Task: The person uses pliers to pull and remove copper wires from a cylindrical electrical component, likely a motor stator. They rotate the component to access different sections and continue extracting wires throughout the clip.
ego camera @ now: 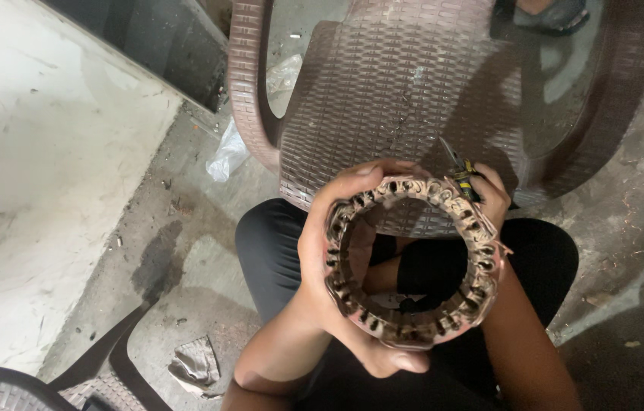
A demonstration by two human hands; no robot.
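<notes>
A ring-shaped motor stator (412,260) with slotted inner teeth and brownish insulation is held up in front of me, above my dark-trousered knees. My left hand (329,251) wraps around its left rim, fingers over the top and thumb under the bottom edge. My right hand (492,199) is behind the ring's upper right edge and grips small pliers (459,169) with yellow-and-black handles, their metal jaws pointing up and away from the ring.
A brown woven plastic chair (383,84) stands right in front of my knees. A pale wall (40,175) runs along the left. Crumpled plastic (229,152) and paper scraps (196,364) lie on the dusty concrete floor. Another chair's edge (2,388) shows bottom left.
</notes>
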